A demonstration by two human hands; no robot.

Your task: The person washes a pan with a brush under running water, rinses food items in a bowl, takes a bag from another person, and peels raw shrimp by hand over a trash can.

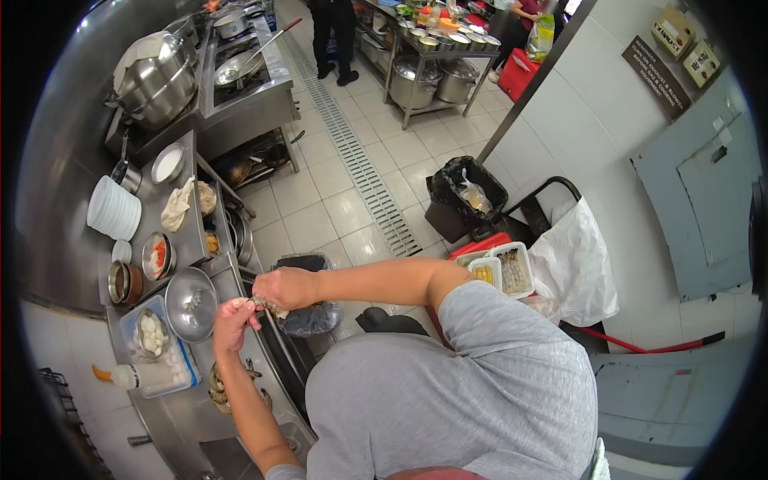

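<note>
My left hand (233,322) and my right hand (286,288) meet over the counter's edge, both with closed fingers. Between them is a small greyish shrimp (270,306), partly hidden by the fingers. Just left of my hands sits a wide steel bowl (190,320) with a few pale pieces at its bottom. Unpeeled shrimp (220,390) lie on the steel counter beside my left forearm, which hides some of them. Below my right hand, on the floor side, stands a container lined with dark plastic (308,322).
A blue-rimmed tray (192,376) holds a bowl of white pieces and a bottle. Stacked white plates (114,208) stand along the wall. Behind my right elbow are food tubs (512,272); a black-lined bin (456,200) stands farther off. Another person (332,32) stands near the stove (240,88).
</note>
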